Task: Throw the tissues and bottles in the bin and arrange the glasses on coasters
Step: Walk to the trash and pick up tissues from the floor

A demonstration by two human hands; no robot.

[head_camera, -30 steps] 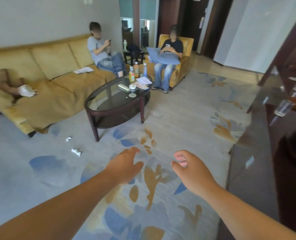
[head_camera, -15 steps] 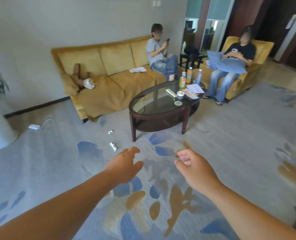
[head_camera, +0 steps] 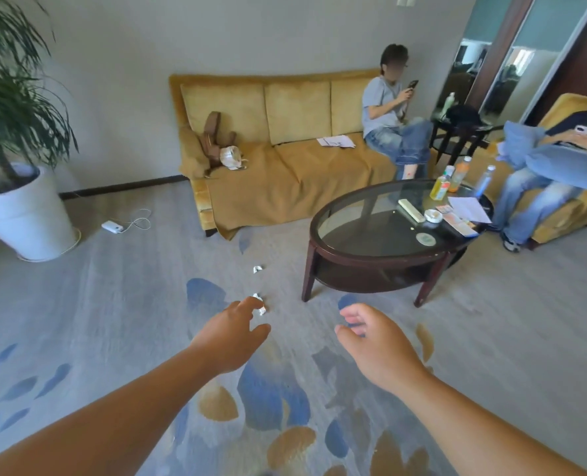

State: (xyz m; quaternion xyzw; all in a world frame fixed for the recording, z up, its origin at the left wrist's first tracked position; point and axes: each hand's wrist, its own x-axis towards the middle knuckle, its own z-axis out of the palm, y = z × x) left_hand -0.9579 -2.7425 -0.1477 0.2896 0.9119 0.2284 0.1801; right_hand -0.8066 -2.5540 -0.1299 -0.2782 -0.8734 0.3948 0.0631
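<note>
With both arms stretched forward over the grey carpet with blue and tan leaf shapes (head_camera: pixel 113 304), left hand (head_camera: pixel 230 334) is palm-down, fingers loosely spread, holding nothing; right hand (head_camera: pixel 377 341) likewise empty, fingers relaxed and slightly curled. Nearer crumpled white tissue (head_camera: pixel 260 306) lies on the carpet at 1 o'clock off the left fingertips, overlapping them in view; contact can't be told. Second crumpled white tissue (head_camera: pixel 257 269) sits at 12 o'clock from the first, near but apart. Oval glass-topped coffee table with dark wood frame (head_camera: pixel 319 242) stands at 1 o'clock from the right hand. On the glass, near edge first: round pale coaster (head_camera: pixel 425 239), small white round dish (head_camera: pixel 433 216), long white remote (head_camera: pixel 411 210), loose white papers (head_camera: pixel 468 209). At the table's far end, 1 o'clock, upright and close together: yellow-green plastic bottle (head_camera: pixel 439 187), orange-drink bottle (head_camera: pixel 460 174), clear blue-capped bottle (head_camera: pixel 486 178). Mustard fabric sofa (head_camera: pixel 285 166) is at 12 o'clock, one person (head_camera: pixel 384 111) seated at its right end holding a phone; second person (head_camera: pixel 559 159) sits at 2 o'clock, blue pillow on lap. White power adapter with cable (head_camera: pixel 111 226) is on the floor at 10 o'clock, green plant in white pot (head_camera: pixel 27 218) beyond it.
</note>
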